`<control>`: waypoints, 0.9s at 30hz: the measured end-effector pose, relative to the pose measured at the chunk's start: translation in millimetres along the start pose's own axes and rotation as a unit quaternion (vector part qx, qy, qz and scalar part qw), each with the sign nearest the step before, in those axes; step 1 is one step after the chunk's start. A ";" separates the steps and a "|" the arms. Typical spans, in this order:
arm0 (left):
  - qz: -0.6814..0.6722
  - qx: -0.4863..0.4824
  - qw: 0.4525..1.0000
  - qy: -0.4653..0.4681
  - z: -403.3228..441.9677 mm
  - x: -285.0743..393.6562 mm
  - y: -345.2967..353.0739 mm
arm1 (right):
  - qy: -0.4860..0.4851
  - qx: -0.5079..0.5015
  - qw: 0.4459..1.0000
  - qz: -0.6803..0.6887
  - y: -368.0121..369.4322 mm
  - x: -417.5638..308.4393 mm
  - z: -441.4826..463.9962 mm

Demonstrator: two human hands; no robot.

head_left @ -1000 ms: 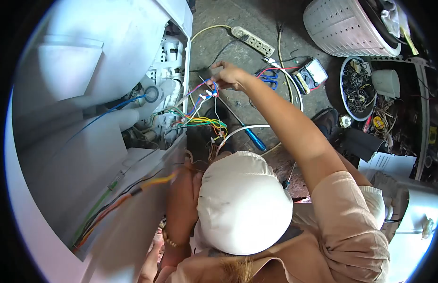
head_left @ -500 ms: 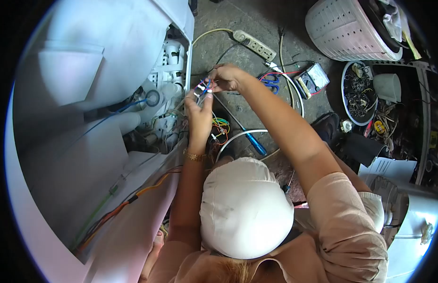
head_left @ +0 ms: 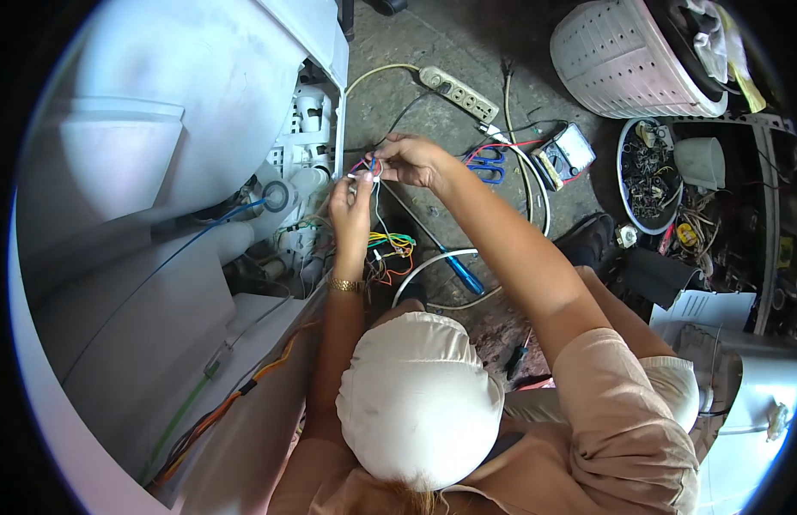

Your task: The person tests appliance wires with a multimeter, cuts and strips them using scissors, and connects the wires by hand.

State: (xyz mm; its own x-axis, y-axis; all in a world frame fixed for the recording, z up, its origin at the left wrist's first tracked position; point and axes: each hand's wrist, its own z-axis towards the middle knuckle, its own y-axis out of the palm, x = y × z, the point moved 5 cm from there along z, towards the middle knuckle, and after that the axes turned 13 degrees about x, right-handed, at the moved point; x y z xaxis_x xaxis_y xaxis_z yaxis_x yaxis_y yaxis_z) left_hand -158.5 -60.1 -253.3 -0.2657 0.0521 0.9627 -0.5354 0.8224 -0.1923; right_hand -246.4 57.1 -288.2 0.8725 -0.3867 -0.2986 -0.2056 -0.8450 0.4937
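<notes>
My left hand (head_left: 350,210), with a gold bracelet at the wrist, is closed in a pinch on thin wires (head_left: 374,166) coloured blue, red and purple, with a small white piece at the fingertips. From the other side my right hand (head_left: 413,160) pinches the same wires close to the left fingertips. A white wire hangs down from between the hands. Below lies a bundle of yellow, green and orange wires (head_left: 394,245). Beside it a screwdriver (head_left: 464,273) with a blue handle rests on the floor. The wire ends are partly hidden by my fingers.
An open white appliance (head_left: 308,129) with pipes stands at the left. On the floor lie a power strip (head_left: 459,93), blue-handled scissors (head_left: 486,169) and a multimeter (head_left: 574,148). At the right are a white perforated drum (head_left: 622,60) and a tub of small metal parts (head_left: 647,184).
My hands remain together on the wires, with the left hand slightly lower and the fingers regripped. The whole view has shifted a little.
</notes>
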 end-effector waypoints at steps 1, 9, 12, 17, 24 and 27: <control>0.004 -0.011 1.000 -0.023 0.0 1.7 5.5 | 0.009 -0.008 1.000 0.010 -0.5 2.3 -1.1; 0.042 0.059 0.995 0.074 -19.7 4.4 -11.7 | -0.067 0.102 0.992 -0.043 -0.5 11.6 -0.9; 0.038 0.074 0.990 0.114 -20.4 4.3 -8.4 | -0.096 0.122 0.988 -0.012 4.2 17.4 -3.6; 0.133 0.051 0.969 0.204 -24.9 32.1 -0.4 | -0.101 0.101 0.989 -0.033 3.3 14.7 -25.8; -0.123 -0.037 0.991 -0.026 -28.0 4.5 -15.7 | -0.431 0.167 0.774 -0.432 -24.5 -18.2 -20.7; -0.150 -0.033 0.987 -0.044 -29.6 10.2 -18.6 | -0.448 0.272 0.470 -0.710 -79.1 -35.1 -20.6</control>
State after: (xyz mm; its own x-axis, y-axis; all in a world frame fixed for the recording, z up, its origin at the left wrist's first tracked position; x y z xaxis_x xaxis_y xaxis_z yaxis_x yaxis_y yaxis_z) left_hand -127.5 -58.1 -234.2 -0.1732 -0.2462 0.9536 -0.5477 0.8288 0.1145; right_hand -251.7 145.1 -300.0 -0.1860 0.9157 -0.3561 0.0071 -0.3612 -0.9325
